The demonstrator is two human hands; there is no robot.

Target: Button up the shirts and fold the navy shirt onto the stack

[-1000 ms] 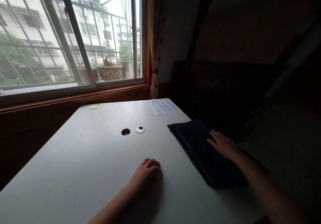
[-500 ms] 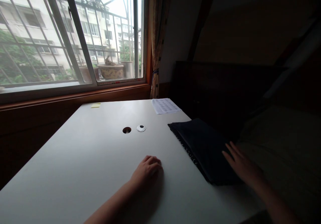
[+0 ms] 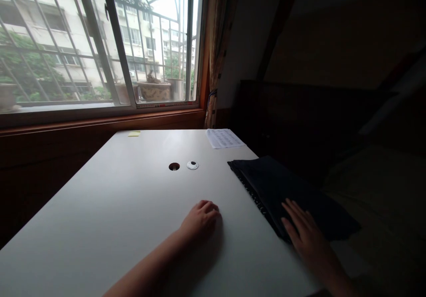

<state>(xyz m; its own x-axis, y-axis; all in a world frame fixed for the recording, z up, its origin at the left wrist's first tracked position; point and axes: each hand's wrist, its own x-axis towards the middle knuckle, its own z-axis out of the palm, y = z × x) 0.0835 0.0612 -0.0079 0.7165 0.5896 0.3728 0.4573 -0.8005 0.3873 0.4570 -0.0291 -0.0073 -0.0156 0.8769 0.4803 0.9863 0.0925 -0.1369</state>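
Observation:
A dark navy folded cloth [image 3: 299, 190] lies flat along the right side of the white table [image 3: 109, 212]. Its left edge shows a black layer with small white marks. My right hand [image 3: 304, 230] is over the cloth's near left part, fingers stretched out, gripping nothing; whether the fingertips press on it I cannot tell. My left hand [image 3: 203, 217] rests on the bare tabletop left of the cloth, fingers curled in loosely. Its palm side is turned down and hidden, and no object shows in it.
Printed paper sheets [image 3: 224, 138] lie at the far right corner, a yellow sticky note [image 3: 134, 134] at the far left. Mid-table are a round cable hole [image 3: 174, 166] and its white cover [image 3: 192, 165]. A barred window [image 3: 159, 44] and a tied curtain [image 3: 216, 57] stand behind.
My right hand has moved left and nearer, from the cloth's right side to its near left part. The left hand keeps its curled pose. The view has shifted slightly.

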